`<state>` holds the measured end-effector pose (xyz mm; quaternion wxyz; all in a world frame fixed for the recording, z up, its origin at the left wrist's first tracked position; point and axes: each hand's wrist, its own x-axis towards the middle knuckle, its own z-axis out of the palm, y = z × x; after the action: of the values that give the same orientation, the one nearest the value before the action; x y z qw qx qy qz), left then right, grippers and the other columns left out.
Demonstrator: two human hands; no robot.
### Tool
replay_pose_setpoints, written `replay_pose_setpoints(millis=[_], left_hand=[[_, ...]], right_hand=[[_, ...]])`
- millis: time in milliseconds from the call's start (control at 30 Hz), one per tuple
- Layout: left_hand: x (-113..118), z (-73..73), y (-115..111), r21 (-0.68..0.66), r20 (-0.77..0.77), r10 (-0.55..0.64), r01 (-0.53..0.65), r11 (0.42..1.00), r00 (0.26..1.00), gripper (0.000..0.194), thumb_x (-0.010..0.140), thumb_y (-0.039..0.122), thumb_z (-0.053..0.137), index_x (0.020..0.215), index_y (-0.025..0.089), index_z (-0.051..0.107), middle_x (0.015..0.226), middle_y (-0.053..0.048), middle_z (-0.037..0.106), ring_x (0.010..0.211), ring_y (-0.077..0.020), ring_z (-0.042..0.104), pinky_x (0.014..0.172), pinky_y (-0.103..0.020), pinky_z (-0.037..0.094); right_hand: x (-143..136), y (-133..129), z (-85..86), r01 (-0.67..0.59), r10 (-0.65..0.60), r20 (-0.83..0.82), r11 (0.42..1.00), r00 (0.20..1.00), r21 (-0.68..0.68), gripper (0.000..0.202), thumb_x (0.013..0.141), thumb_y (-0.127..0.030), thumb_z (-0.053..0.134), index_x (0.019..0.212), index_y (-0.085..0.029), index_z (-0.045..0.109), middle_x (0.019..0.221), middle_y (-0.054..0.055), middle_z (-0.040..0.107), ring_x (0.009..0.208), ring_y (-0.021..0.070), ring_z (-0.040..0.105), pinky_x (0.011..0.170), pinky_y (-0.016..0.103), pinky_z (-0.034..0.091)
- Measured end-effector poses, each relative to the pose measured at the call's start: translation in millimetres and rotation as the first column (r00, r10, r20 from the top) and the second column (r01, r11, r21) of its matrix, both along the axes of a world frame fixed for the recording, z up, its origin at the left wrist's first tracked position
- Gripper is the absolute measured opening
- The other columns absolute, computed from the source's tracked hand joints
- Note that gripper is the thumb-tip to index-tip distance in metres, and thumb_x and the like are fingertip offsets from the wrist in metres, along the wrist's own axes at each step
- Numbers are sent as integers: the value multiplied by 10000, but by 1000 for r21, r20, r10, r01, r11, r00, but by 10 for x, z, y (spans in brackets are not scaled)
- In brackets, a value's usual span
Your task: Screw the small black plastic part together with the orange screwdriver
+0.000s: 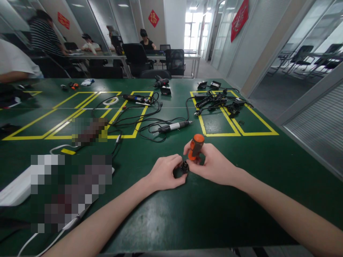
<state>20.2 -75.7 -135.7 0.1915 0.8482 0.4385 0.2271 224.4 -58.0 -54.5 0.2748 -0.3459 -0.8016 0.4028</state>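
A stubby screwdriver (pixel 197 144) with an orange and dark handle stands nearly upright in my right hand (pixel 214 163). The fingers of that hand are wrapped round its lower part, and the tip is hidden behind them. Just left of it, my left hand (pixel 166 172) grips a small black round part (pixel 184 167) between thumb and fingers, low over the green table (pixel 209 210). Both hands almost meet at this part. Whether the screwdriver touches it, I cannot tell.
Beyond my hands lies a grey and black electric screwdriver (pixel 175 126) with its cord. A heap of black cables and parts (pixel 217 100) sits back right within yellow tape. A black power drill (pixel 160 82) rests farther off. Blurred items and a white case (pixel 16 185) are on the left.
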Motion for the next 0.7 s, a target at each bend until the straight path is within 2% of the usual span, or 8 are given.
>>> replay_pose_setpoints(millis=[167, 300, 400, 533, 633, 700], left_hand=[[-48, -2, 4, -19, 93, -22, 23, 1000, 995, 329, 803, 390, 763, 1029, 205, 611, 969, -35, 650, 841, -201, 610, 731, -307, 473], [-64, -14, 31, -110, 208, -28, 52, 993, 978, 351, 796, 351, 800, 1064, 207, 625, 996, -26, 667, 848, -187, 614, 760, -304, 487], [-62, -9, 57, -193, 248, -18, 67, 979, 968, 356, 800, 359, 803, 1074, 195, 644, 999, -27, 687, 843, -181, 617, 747, -299, 486], [-52, -17, 72, -221, 272, -15, 77, 972, 962, 317, 809, 353, 795, 1044, 188, 661, 962, -18, 699, 818, -170, 613, 736, -291, 474], [-40, -37, 63, -220, 299, -32, 102, 970, 954, 260, 835, 326, 762, 1022, 183, 653, 923, -9, 687, 777, -149, 593, 720, -276, 467], [-31, -44, 54, -206, 314, -38, 107, 973, 949, 236, 844, 328, 747, 994, 177, 645, 891, -6, 670, 742, -137, 571, 698, -267, 458]], right_hand=[[13, 35, 25, -9, 8, -54, 1000, 999, -22, 114, 800, -104, 673, 864, -184, 623, 816, -10, 640, 732, 144, 596, 690, 276, 506], [55, 62, 5, -33, 14, -130, 989, 991, -145, 116, 796, -192, 771, 868, -179, 682, 877, 12, 714, 800, 171, 671, 784, 329, 563], [84, 35, -45, -4, -44, -205, 973, 978, -231, 239, 749, -269, 850, 912, -181, 699, 883, 22, 744, 789, 178, 696, 779, 345, 593], [94, -71, -154, -1, -119, -322, 937, 939, -349, 323, 706, -301, 901, 934, -186, 704, 877, 31, 765, 784, 184, 724, 764, 345, 618], [68, -159, -250, -16, -191, -403, 890, 895, -456, 313, 749, -338, 879, 945, -183, 691, 864, 35, 767, 685, 159, 714, 678, 319, 619], [43, -205, -310, -21, -210, -436, 883, 875, -468, 314, 765, -336, 870, 964, -180, 683, 862, 35, 762, 680, 152, 712, 682, 314, 620]])
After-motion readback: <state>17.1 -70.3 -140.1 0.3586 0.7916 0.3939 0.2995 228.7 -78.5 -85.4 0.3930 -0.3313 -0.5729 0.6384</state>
